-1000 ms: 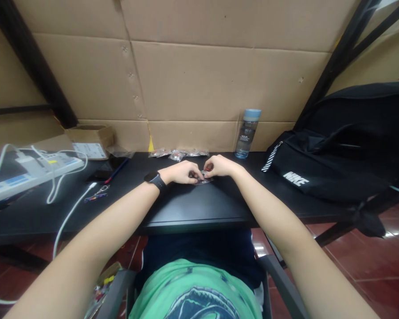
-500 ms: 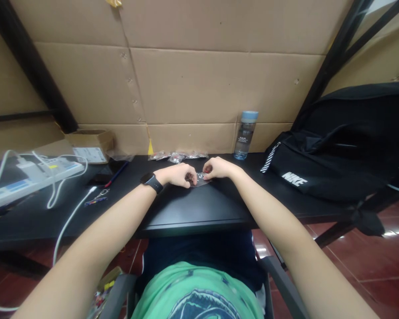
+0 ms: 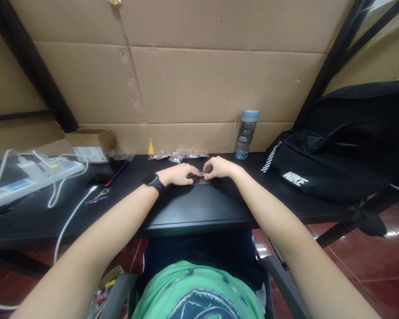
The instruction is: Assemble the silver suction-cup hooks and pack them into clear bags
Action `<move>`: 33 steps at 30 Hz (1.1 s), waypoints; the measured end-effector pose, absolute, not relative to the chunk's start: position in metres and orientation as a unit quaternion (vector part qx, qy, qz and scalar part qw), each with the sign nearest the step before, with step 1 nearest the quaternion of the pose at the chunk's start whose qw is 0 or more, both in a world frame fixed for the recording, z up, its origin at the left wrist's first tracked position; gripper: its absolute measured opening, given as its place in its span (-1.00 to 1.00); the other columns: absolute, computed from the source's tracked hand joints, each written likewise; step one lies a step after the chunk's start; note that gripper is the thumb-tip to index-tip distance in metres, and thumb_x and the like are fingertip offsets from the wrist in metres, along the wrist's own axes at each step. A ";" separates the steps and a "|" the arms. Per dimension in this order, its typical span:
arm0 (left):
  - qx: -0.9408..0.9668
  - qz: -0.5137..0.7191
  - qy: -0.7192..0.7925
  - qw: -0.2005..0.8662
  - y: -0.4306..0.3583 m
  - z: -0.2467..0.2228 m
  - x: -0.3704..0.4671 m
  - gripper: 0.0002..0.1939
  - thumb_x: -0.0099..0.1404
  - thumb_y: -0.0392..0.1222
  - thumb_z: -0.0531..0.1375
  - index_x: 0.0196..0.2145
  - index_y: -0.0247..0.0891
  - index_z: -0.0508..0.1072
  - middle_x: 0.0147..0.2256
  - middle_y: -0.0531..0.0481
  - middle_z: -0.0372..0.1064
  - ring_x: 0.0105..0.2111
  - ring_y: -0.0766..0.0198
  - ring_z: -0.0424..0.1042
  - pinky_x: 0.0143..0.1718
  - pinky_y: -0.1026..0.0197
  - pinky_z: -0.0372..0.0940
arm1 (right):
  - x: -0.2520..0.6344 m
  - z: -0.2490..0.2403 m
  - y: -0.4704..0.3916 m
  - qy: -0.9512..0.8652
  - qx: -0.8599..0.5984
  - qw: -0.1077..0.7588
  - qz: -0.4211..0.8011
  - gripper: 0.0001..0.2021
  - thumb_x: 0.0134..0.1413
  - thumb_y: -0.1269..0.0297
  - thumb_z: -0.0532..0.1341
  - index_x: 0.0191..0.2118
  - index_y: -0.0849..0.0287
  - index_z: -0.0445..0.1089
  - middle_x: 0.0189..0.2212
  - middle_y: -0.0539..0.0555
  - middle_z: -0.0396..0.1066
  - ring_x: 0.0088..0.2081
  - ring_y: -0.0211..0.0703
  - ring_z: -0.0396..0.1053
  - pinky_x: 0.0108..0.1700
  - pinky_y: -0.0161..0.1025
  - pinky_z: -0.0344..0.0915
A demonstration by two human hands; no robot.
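Note:
A small clear plastic bag (image 3: 201, 180) lies on the black table (image 3: 193, 206) between my two hands. My left hand (image 3: 181, 174), with a black watch on its wrist, reaches onto the bag's left side, thumb and index finger apart. My right hand (image 3: 217, 168) pinches the bag's right part, where something small and red shows at the fingertips. What the bag contains is too small to tell. Just behind my hands, several small clear packets (image 3: 177, 156) with red bits lie in a row by the cardboard wall.
A water bottle (image 3: 245, 135) stands behind my right hand, with a black backpack (image 3: 332, 146) farther right. At the left are an open cardboard box (image 3: 92, 144), a white power strip (image 3: 36, 177) with cables, a phone, a pen and a keychain (image 3: 98, 198).
My left fingers have uncurled and stretched right across the bag, towards my right fingertips. My right hand has stayed in nearly the same place.

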State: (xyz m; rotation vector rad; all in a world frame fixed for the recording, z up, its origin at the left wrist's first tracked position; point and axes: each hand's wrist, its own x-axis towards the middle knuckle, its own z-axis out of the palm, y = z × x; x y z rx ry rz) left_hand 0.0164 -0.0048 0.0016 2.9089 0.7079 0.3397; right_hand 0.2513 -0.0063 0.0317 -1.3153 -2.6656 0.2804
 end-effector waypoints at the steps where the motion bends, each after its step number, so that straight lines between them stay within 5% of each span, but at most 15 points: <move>1: 0.965 0.116 0.229 0.058 -0.004 0.000 0.018 -0.40 0.13 -0.46 0.18 0.11 -0.14 0.58 0.14 -0.08 0.51 0.11 0.08 0.49 0.19 0.14 0.29 | 0.251 0.032 -0.006 -0.890 -0.440 0.078 0.093 -0.70 -0.08 0.20 0.48 -0.15 0.09 0.64 -0.24 0.03 0.65 -0.23 -0.10 0.56 -0.19 -0.32 0.34; 14: 0.961 0.093 0.260 -0.005 -0.002 -0.011 0.023 -0.33 0.16 -0.49 0.13 0.22 -0.25 0.48 0.23 -0.22 0.38 0.17 -0.03 0.40 0.23 0.04 0.24 | 0.253 0.033 -0.008 -0.891 -0.442 0.075 0.079 -0.73 -0.01 0.18 0.45 -0.16 0.12 0.63 -0.24 0.06 0.64 -0.24 -0.11 0.55 -0.20 -0.32 0.33; 21: 0.962 0.091 0.258 0.002 -0.001 -0.012 0.023 -0.27 0.18 -0.54 0.08 0.24 -0.06 0.48 0.23 -0.13 0.37 0.15 0.03 0.41 0.23 0.07 0.24 | 0.253 0.037 -0.011 -0.889 -0.447 0.065 0.074 -0.74 0.03 0.20 0.41 -0.13 0.11 0.62 -0.24 0.06 0.63 -0.26 -0.12 0.54 -0.22 -0.32 0.32; 33: 0.961 0.100 0.253 0.052 -0.004 0.003 0.017 -0.49 0.20 -0.46 0.19 0.04 -0.11 0.64 0.11 -0.07 0.53 0.05 0.10 0.53 0.13 0.19 0.32 | 0.251 0.033 -0.008 -0.892 -0.443 0.064 0.069 -0.76 -0.01 0.27 0.39 -0.16 0.10 0.62 -0.27 0.03 0.63 -0.28 -0.14 0.52 -0.28 -0.34 0.29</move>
